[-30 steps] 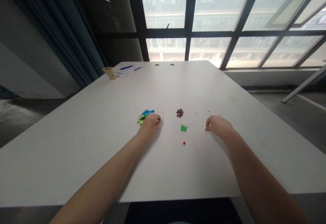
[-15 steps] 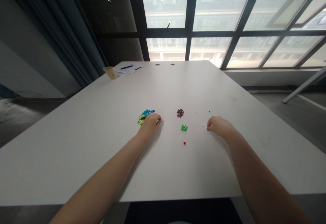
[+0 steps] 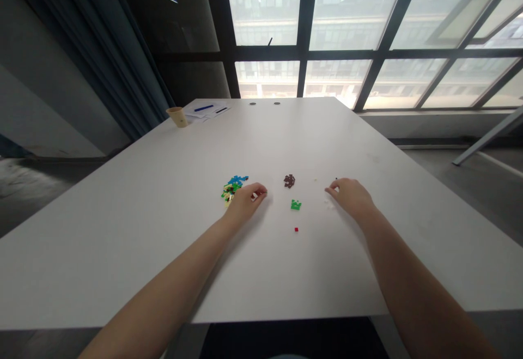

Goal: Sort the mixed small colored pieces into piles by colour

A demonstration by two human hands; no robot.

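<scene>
Just left of the frame's centre, the person's left hand (image 3: 246, 201) is beside a mixed pile of small yellow and green pieces (image 3: 227, 191), covering part of its lower edge; blue pieces (image 3: 237, 180) adjoin the pile above. Its fingers are curled toward the thumb, though whether they pinch anything cannot be told. Right of centre, the right hand (image 3: 350, 193) hangs near faint white pieces (image 3: 329, 205), a black speck (image 3: 336, 178) at its upper edge; its fingers are bent, and their grip is unclear too (the tips are tiny here). Between the hands are a brown cluster (image 3: 289, 181), green pieces (image 3: 295, 205) and, lowest, a red piece (image 3: 296, 229). On the white table (image 3: 261, 272), toward the upper left, a tan cup (image 3: 178, 117) stands beside papers (image 3: 196, 114) bearing a blue pen (image 3: 203, 108), well apart from both hands.
</scene>
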